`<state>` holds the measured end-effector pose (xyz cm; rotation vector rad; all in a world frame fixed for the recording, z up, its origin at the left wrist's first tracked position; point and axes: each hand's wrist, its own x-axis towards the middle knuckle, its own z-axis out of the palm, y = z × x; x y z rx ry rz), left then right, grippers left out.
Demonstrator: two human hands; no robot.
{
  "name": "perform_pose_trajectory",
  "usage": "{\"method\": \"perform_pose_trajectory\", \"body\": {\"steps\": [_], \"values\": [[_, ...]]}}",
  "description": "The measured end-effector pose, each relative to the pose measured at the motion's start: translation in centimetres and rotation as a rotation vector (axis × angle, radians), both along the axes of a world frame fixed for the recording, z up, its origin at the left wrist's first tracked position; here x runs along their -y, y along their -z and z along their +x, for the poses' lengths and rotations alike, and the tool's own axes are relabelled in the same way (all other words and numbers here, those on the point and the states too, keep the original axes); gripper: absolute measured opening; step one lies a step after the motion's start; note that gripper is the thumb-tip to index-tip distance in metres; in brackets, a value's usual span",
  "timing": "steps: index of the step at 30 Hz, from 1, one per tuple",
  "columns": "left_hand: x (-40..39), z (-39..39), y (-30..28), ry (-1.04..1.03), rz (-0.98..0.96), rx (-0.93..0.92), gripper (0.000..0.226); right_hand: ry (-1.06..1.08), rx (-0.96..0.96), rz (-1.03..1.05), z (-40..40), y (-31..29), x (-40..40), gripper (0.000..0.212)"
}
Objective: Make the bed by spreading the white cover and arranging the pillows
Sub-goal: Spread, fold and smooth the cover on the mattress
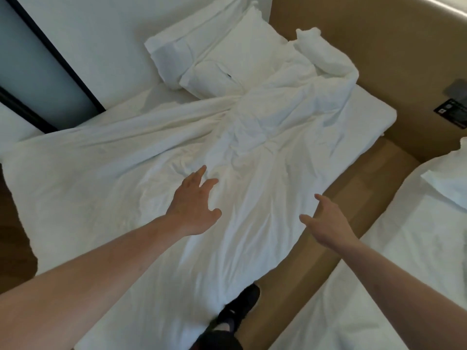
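Observation:
The white cover (pixel 131 157) lies wrinkled across the bed, bunched up at its far right corner near the headboard. Two white pillows (pixel 227 51) are stacked crookedly at the head of the bed. My left hand (pixel 195 205) hovers over the middle of the cover with fingers spread and holds nothing. My right hand (pixel 326 223) reaches with spread fingers toward the cover's right edge, where it hangs over the side of the bed; it holds nothing.
A second bed (pixel 394 274) with a white pillow (pixel 449 178) stands at the right, across a narrow tan floor aisle (pixel 353 178). My black shoe (pixel 240 306) stands in the aisle. A tan headboard wall (pixel 379 34) runs behind. A dark-framed panel (pixel 38 66) is at the left.

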<state>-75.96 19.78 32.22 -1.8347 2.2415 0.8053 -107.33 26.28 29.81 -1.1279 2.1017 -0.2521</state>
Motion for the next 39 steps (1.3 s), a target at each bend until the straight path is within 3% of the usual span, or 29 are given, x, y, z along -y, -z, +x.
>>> {"method": "perform_pose_trajectory", "body": {"steps": [10, 23, 30, 36, 39], "values": [[11.6, -17.0, 6.5, -0.064, 0.116, -0.063, 0.078, -0.057, -0.026, 0.073, -13.1, 2.5, 13.5, 0.079], [22.7, -36.7, 8.9, -0.258, 0.338, -0.121, 0.073, 0.050, 0.158, 0.107, -30.2, 2.1, 27.3, 0.074], [32.2, -46.3, 16.1, -0.468, 0.373, -0.123, 0.077, -0.010, 0.219, 0.165, -41.0, 9.2, 35.9, 0.071], [38.0, -51.1, 25.5, -0.534, 0.400, -0.108, 0.080, -0.010, 0.226, 0.215, -45.9, 16.7, 40.5, 0.067], [39.9, -51.4, 30.9, -0.615, 0.447, -0.121, 0.097, 0.008, 0.241, 0.224, -47.1, 20.8, 41.9, 0.064]]}}
